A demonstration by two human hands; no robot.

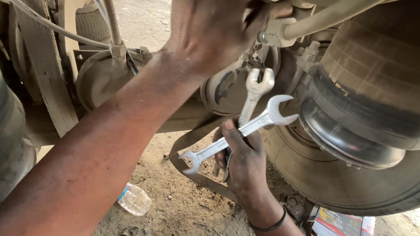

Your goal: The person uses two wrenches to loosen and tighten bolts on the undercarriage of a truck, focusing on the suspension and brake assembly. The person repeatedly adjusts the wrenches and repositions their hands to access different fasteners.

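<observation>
Under the vehicle, the left hand [208, 18] grips a pipe fitting [274, 30] beside the air spring [393, 79]. The right hand [245, 159] holds two wrenches [254, 122] just below it, neither yet set on the fitting.

One head-worn view, close in, looks forward beneath a vehicle [393, 79].

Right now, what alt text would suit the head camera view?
Under a dusty vehicle, the right hand holds two spanners while the left hand grips a pipe fitting above. A plastic bottle lies on the dirt ground.
</observation>
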